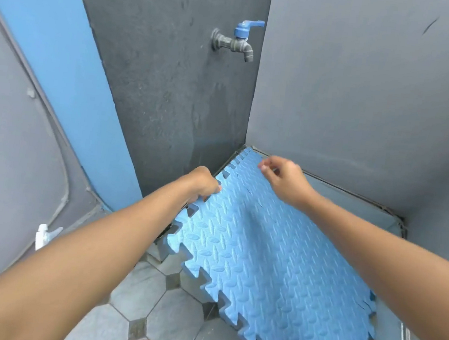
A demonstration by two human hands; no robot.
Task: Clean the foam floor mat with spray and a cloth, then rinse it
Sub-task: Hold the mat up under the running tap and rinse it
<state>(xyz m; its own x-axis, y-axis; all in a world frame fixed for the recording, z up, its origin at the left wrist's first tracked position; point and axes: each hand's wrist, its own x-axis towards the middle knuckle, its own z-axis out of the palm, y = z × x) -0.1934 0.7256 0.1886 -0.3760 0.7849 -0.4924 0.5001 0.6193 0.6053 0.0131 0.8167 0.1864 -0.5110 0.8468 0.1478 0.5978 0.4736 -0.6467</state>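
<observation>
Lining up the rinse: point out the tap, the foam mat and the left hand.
tap (236,44), head view, grey metal body.
foam mat (277,259), head view, middle of top face.
left hand (202,184), head view, back of hand.

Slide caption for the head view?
Left hand grips the notched edge of the blue foam mat below the wall tap; right hand hovers over its far corner.

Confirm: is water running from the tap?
No, the tap spout shows no stream, and the left hand grips the mat edge.
</observation>
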